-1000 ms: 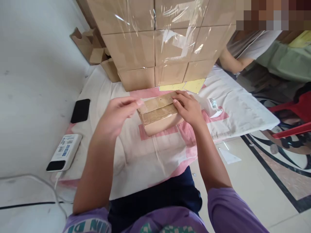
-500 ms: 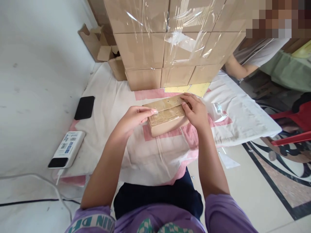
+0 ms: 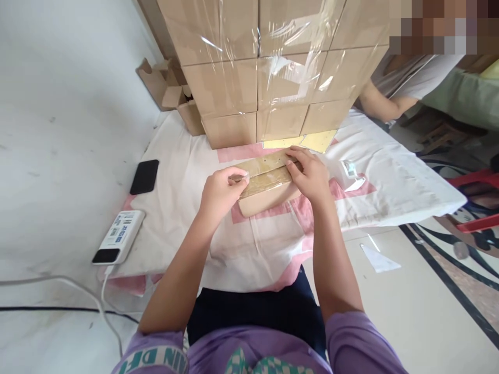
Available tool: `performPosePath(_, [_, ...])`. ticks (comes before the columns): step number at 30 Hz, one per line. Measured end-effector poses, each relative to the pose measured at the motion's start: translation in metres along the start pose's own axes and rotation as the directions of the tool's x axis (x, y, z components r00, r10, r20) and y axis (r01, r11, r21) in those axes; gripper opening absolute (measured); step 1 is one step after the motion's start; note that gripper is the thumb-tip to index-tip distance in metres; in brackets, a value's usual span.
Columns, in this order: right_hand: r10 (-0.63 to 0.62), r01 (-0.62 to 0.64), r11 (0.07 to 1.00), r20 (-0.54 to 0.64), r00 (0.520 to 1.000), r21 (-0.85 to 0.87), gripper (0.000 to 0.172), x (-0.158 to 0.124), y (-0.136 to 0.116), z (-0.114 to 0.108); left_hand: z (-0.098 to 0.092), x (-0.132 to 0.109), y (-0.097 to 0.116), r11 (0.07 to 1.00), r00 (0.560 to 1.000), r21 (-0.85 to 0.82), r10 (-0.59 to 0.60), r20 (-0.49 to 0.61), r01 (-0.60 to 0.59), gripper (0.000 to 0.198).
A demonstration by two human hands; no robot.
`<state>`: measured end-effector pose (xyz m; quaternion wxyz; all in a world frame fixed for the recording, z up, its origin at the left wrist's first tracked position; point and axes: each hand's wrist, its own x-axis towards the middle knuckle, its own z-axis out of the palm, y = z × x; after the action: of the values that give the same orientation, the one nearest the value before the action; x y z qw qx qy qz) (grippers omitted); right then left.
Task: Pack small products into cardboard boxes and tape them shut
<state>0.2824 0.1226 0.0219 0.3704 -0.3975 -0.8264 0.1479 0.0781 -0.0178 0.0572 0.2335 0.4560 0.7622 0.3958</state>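
Note:
A small cardboard box (image 3: 268, 195) lies on the cloth in front of me, with shiny clear tape (image 3: 271, 179) over its top and a seam running along its length. At the box's left end, my left hand (image 3: 225, 191) is closed in a pinch, and a bit of the clear tape shows at the fingertips. My right hand (image 3: 310, 174) grips the right end, thumb on the top near the seam and fingers over the far edge.
Stacked cartons (image 3: 230, 88) under clear wrap stand behind the box, beside yellow cards (image 3: 319, 141). A white tape dispenser-like object (image 3: 350, 176) sits right. Left are a black phone-like slab (image 3: 144, 176) and a white power bank (image 3: 120, 234) with a cable. A person's arm (image 3: 380, 104) is at back right.
My left hand has turned slightly and its fingers have curled in more at the box's left end. My right hand keeps its hold. The whole view has shifted a little.

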Motion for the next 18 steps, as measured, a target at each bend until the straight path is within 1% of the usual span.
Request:
performPosePath(2, [-0.018, 0.018, 1.0, 0.021, 1.0, -0.001, 0.039, -0.001, 0.0, -0.002, 0.002, -0.003, 0.002, 0.997, 0.999, 0.079, -0.006, -0.036, 0.009, 0.025])
performPosePath(4, [-0.017, 0.017, 1.0, 0.044, 0.999, 0.004, 0.041, -0.002, 0.001, -0.004, 0.001, -0.004, 0.004, 0.983, 0.997, 0.179, -0.015, -0.07, 0.028, 0.037])
performPosePath(6, [0.006, -0.008, 0.999, 0.047, 0.999, 0.043, 0.05, -0.003, 0.005, -0.008, -0.002, -0.001, 0.004, 0.963, 0.994, 0.265, -0.02, -0.105, 0.048, 0.049])
performPosePath(7, [0.021, -0.026, 0.995, 0.05, 0.999, 0.094, 0.06, -0.004, 0.01, -0.009, -0.003, 0.002, 0.002, 0.954, 0.992, 0.293, -0.023, -0.125, 0.059, 0.052])
performPosePath(9, [0.057, -0.079, 0.96, 0.088, 0.994, 0.27, 0.08, -0.008, 0.022, -0.011, -0.004, 0.013, -0.005, 0.946, 0.986, 0.313, -0.032, -0.162, 0.082, 0.054])
performPosePath(10, [0.073, -0.116, 0.919, 0.128, 0.989, 0.377, 0.085, -0.011, 0.029, -0.01, -0.004, 0.019, -0.01, 0.947, 0.985, 0.307, -0.042, -0.17, 0.093, 0.054])
performPosePath(12, [0.101, -0.21, 0.809, 0.221, 0.97, 0.549, 0.084, -0.018, 0.042, -0.006, -0.002, 0.032, -0.021, 0.96, 0.987, 0.265, -0.05, -0.152, 0.09, 0.049])
performPosePath(13, [0.115, -0.25, 0.759, 0.253, 0.961, 0.601, 0.081, -0.022, 0.047, -0.003, 0.0, 0.036, -0.026, 0.97, 0.989, 0.236, -0.025, -0.145, 0.059, 0.045])
performPosePath(14, [0.125, -0.273, 0.724, 0.269, 0.955, 0.633, 0.078, -0.026, 0.051, 0.0, 0.002, 0.04, -0.03, 0.978, 0.988, 0.211, 0.034, -0.15, -0.002, 0.041])
performPosePath(15, [0.131, -0.28, 0.705, 0.268, 0.955, 0.651, 0.077, -0.029, 0.054, 0.003, 0.003, 0.041, -0.033, 0.977, 0.978, 0.196, 0.121, -0.172, -0.086, 0.037])
performPosePath(16, [0.132, -0.271, 0.698, 0.252, 0.959, 0.663, 0.076, -0.031, 0.055, 0.004, 0.004, 0.04, -0.035, 0.963, 0.952, 0.198, 0.223, -0.209, -0.182, 0.033])
performPosePath(17, [0.129, -0.249, 0.701, 0.224, 0.966, 0.668, 0.076, -0.032, 0.054, 0.004, 0.005, 0.038, -0.036, 0.94, 0.914, 0.217, 0.316, -0.255, -0.265, 0.031])
performPosePath(18, [0.126, -0.218, 0.712, 0.184, 0.975, 0.668, 0.076, -0.031, 0.052, 0.003, 0.004, 0.034, -0.035, 0.916, 0.873, 0.245, 0.383, -0.303, -0.318, 0.029])
